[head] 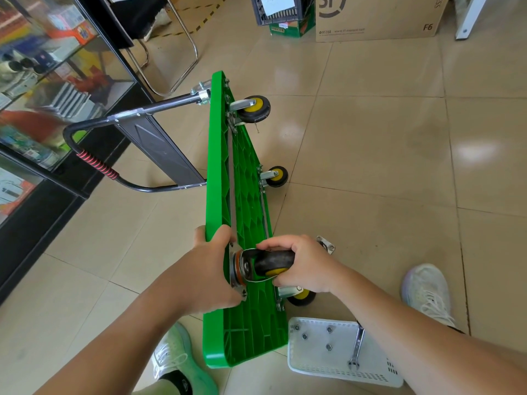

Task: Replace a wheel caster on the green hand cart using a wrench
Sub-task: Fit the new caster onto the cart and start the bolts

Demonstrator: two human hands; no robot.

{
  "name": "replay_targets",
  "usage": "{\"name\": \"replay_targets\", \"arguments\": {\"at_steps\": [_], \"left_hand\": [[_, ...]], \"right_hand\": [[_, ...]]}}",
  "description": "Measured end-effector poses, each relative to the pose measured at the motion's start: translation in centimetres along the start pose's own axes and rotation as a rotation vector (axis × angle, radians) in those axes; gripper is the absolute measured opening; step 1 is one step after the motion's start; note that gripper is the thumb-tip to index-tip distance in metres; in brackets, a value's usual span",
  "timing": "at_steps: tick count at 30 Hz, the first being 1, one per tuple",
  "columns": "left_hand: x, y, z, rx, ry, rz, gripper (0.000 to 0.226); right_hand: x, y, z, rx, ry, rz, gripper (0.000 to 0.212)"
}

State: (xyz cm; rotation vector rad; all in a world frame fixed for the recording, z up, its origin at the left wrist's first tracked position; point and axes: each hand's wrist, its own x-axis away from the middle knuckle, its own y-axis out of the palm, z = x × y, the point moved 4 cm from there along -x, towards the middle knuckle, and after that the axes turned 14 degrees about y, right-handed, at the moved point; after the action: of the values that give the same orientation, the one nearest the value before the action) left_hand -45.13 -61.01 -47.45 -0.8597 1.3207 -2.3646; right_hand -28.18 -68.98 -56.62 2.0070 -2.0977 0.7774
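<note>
The green hand cart (219, 166) stands on its long edge on the floor, underside facing right. My left hand (212, 269) grips its upper edge beside the mounting plate. My right hand (302, 263) holds a black caster with a yellow hub (268, 265) against the underside, plate to the deck. Three other casters sit on the cart: far top (253, 108), far lower (275, 176), near lower (301, 296). Another caster's metal plate (328, 246) shows just behind my right hand. A wrench (356, 350) lies in a white tray (313, 366) with several nuts (329, 347).
The cart's black handle (94, 163) with red grip points left toward a glass display cabinet (42, 81). A chrome chair frame (176, 67), cardboard box (376, 21) and crate stand at the back. My shoes (427, 292) flank the cart on the tiled floor.
</note>
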Motion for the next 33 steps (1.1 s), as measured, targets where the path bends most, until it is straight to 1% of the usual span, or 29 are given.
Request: {"name": "replay_targets", "arguments": {"at_steps": [6,11,15,21,33], "left_hand": [[0.0,0.01,-0.1,0.017,0.002,0.004,0.074],[0.09,0.07,-0.19,0.028,-0.003,-0.025,0.085],[0.15,0.02,-0.36,0.055,-0.01,-0.037,0.094],[0.13,0.25,-0.33,0.072,-0.009,-0.019,0.095],[0.35,0.15,-0.29,0.085,-0.005,0.003,0.1]], "right_hand": [[0.0,0.09,-0.08,-0.007,0.003,0.002,0.074],[0.22,-0.25,-0.35,0.051,-0.034,0.026,0.074],[0.29,-0.33,-0.34,0.042,-0.039,0.03,0.074],[-0.04,-0.08,-0.29,0.037,-0.009,0.02,0.074],[0.0,0.12,-0.13,0.01,-0.007,0.019,0.073]]}}
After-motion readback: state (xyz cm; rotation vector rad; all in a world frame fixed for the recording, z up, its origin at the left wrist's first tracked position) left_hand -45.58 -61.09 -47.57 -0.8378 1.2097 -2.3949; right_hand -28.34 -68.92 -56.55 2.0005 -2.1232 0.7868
